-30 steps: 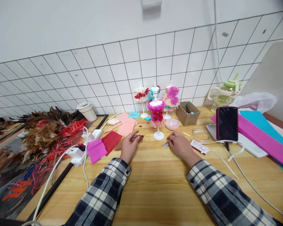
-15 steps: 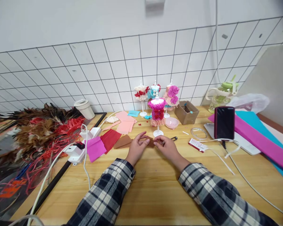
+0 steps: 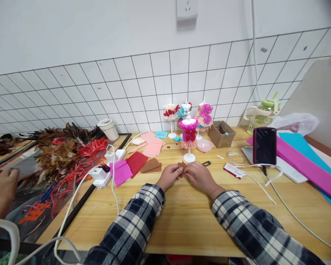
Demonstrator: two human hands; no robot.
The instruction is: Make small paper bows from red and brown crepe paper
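Left hand (image 3: pixel 169 177) and right hand (image 3: pixel 201 177) have drawn together since half a second ago, when a flatter stretch of brown was spread between them; now their fingertips nearly meet, pinched on a small brown piece (image 3: pixel 181 165), its free edge poking up beyond the fingers, gathered or folded rather than flat. It is held in front of the body, just short of the white round base (image 3: pixel 189 158) of a small dress form; left of the grip lie flat brown sheets (image 3: pixel 151 165), seemingly of the same stuff; just beyond the right hand a dark loop handle (image 3: pixel 206 163) sticks out.

By its look the piece should be very light, thin and soft, like crepe paper, likely to crease readily and tear under a hard pull; a gentle pinch near the gathered edge, thumbs against forefingers, would suit it best.

Most of the piece is hidden by the fingers, so its folds cannot be counted; whatever joins the loop handle is covered by the right hand; far left of the grip, another person's hand (image 3: pixel 1 191) is cut off by the frame.
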